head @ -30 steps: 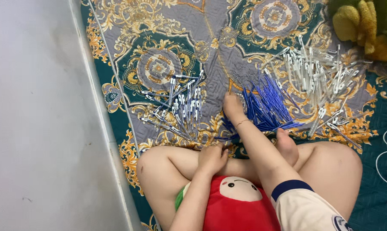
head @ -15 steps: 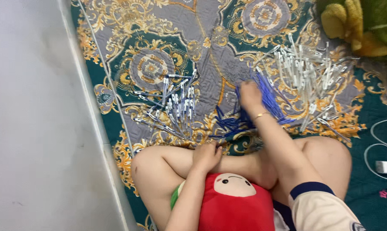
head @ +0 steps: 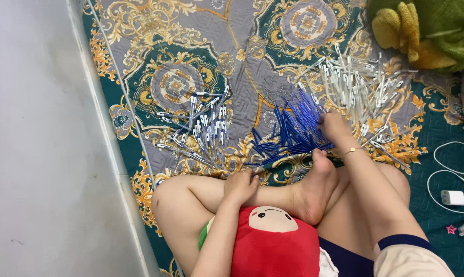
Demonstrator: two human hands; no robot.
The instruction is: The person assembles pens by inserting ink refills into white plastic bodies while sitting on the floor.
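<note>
I sit cross-legged on a patterned mat (head: 242, 56). My right hand (head: 333, 125) reaches forward, its fingers down where a heap of blue pen refills (head: 291, 131) meets a pile of white pen barrels (head: 362, 90). Whether it grips anything is hidden by the fingers. A thin bracelet circles that wrist. My left hand (head: 240, 187) rests curled on my shin, nothing visible in it. A third pile, assembled white-and-blue pens (head: 203, 128), lies to the left of the refills.
A red plush cushion (head: 273, 241) sits in my lap. A green and yellow plush toy (head: 421, 28) lies at the back right. A white charger with cable (head: 452, 197) is at the right. Bare grey floor (head: 37, 138) lies along the mat's left edge.
My right hand has slid to the right, from the middle of the blue refills to their edge beside the white barrels. My left hand stays on my shin.
</note>
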